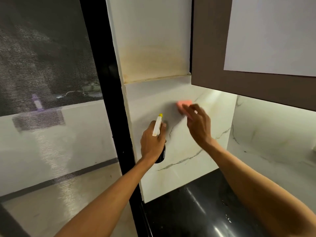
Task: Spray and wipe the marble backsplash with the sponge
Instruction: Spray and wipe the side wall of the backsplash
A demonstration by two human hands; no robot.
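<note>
1. Left hand: raised in front of the wall, back of the hand towards the camera. The fingers are curled tightly round the neck of the spray bottle, and one fingertip shows past the far side of the trigger head. It holds nothing else.

2. Spray bottle: white trigger head with a yellow nozzle that points up and towards the wall. The dark body hangs below the fist, near the left edge of the marble. Whether a finger rests on the trigger cannot be told.

3. Right hand: reaches higher and to the right of the left hand. The fingers are spread and nearly straight, laid over the sponge and pressing it to the wall. The hand is blurred, and the thumb's hold cannot be made out.

4. Sponge: pink, flat against the marble. Its upper left part shows beyond the fingertips.

5. Marble backsplash: white with grey veins, running round the corner to the right. The sponge sits on its upper part, just below a ledge.

6. Wall panel: above the ledge, with yellow-brown staining along its lower part.

7. Cupboard: brown frame with a pale door, hanging at upper right.

8. Worktop: black and glossy, below the marble.

9. Window frame: black upright with mesh screen to its left.
</note>
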